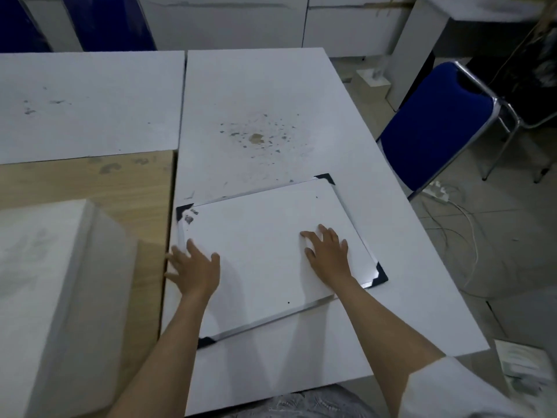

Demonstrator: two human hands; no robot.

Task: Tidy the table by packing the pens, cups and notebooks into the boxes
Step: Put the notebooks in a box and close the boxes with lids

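A: What are the hands doing?

B: Both lie on a whiteboard [265, 254] with a silver frame and dark corner caps, flat on the white table [256, 116]. The right hand [327, 251] rests palm down on the board's surface, fingers spread and straight, gripping nothing. The board's near-right corner cap sits just beyond its wrist, to the outside.

A: And the left?

B: The left hand [194, 267] sits over the board's left edge, fingers apart and fairly straight. Some fingertips hang past the frame toward the table seam. Whether any finger hooks under the edge, I cannot tell; it looks like a flat touch rather than a grip.

A: Any boxes about?

B: One white box [51, 282] stands just left of the left hand, on a wooden tabletop [90, 182]. Its flap leans up toward the hand. Its inside does not show from this angle.

A: Pens, cups, notebooks?

B: I can make out none for certain. The board fills the space between the two hands.

A: What else is there?

B: Well ahead of the right hand, a patch of brown stains [256, 137] marks the table. Off to its right stands a blue chair [437, 125] with a metal frame, cables [464, 212] on the floor below it. Near the right elbow, down on the floor, lies some printed paper [526, 369].
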